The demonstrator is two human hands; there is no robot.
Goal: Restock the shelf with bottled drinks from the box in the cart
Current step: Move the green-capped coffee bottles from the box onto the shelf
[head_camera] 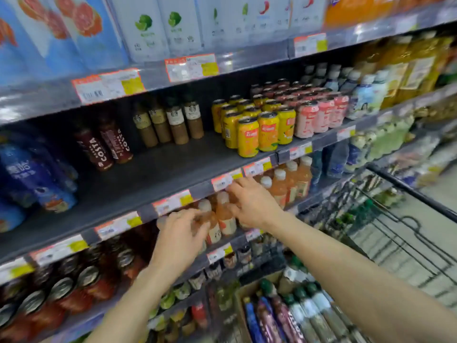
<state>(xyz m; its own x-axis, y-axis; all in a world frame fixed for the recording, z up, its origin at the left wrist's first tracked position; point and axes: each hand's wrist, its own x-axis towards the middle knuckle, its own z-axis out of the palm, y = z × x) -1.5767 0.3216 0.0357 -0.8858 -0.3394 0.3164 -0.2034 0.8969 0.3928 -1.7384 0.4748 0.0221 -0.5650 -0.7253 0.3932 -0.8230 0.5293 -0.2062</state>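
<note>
Now gripping a bottle on the shelf with the left grip, touching the next bottle with the open-fingered right grip

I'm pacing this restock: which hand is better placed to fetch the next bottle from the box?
Probably the right hand: the box lies below its arm, while the left hand grips a peach bottle.

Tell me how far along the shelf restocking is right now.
Partly done: orange bottles already stand on the shelf. In hand: the left hand grips one there while the right hand touches its neighbours. Left: the box in the cart holds many mixed bottles.
</note>
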